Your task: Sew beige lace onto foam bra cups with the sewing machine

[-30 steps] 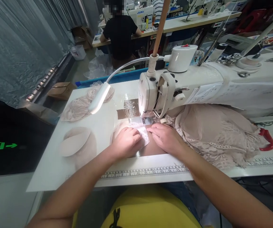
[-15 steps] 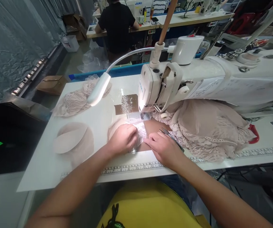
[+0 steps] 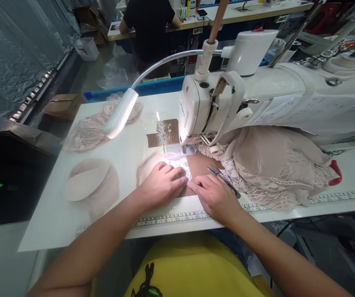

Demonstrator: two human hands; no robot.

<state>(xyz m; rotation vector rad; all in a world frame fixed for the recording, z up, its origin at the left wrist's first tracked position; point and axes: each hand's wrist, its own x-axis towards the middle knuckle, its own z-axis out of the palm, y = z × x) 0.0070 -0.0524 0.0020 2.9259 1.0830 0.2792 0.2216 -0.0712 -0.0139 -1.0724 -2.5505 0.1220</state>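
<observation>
My left hand lies over a beige lace piece with its fingers stretched out and pressing down, fingertips close to the right hand. My right hand has its thumb and forefinger closed at the lace's right edge. Thread snips run along the far side of the right hand; whether its curled fingers hold them cannot be made out. Just beyond the lace is the needle area of a white sewing machine, its presser foot near the lace's far edge.
A heap of beige lace garments fills the right side under the machine arm. Round fabric pieces and lace pieces lie left. A lamp hangs low over the table. Another person sits ahead.
My left hand has opened from a curled grip, its fingers now spread forward and right on the lace. The right hand stays nearly in place. The view has shifted slightly.
</observation>
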